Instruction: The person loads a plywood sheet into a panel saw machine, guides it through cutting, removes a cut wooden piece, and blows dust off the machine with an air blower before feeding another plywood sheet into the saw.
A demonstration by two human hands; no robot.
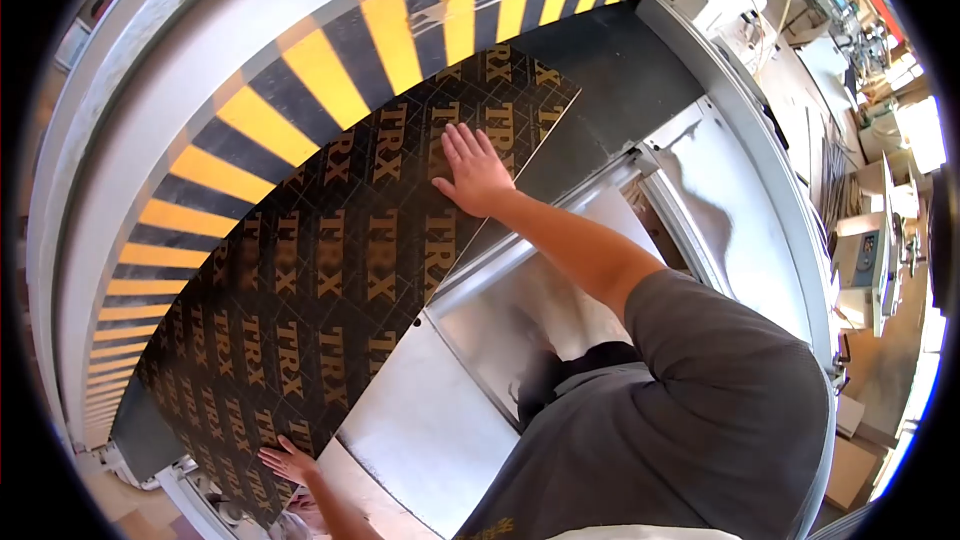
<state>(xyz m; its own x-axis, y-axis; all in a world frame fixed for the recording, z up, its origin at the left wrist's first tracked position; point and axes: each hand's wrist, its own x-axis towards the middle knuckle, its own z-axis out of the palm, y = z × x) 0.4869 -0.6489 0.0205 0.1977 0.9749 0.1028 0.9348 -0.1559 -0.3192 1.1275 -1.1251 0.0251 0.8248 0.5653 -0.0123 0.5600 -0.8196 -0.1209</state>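
A large dark panel (330,250), printed all over with gold TRX lettering, lies flat on the dark bed of a machine. My right hand (478,175) rests palm down on its upper part near the long edge, fingers spread and thumb out to the left. Farther down the same edge, my left hand (290,462) is laid on the panel close to its lower corner, with fingers stretched out. Neither hand grasps anything. The panel's far side runs in under a striped beam, so that edge is hidden.
The yellow-and-black striped beam (310,75) curves across the far side. On the near side are a metal plate (435,420) and a framed opening (655,215). Cluttered shop equipment and a control box (865,250) stand at the right.
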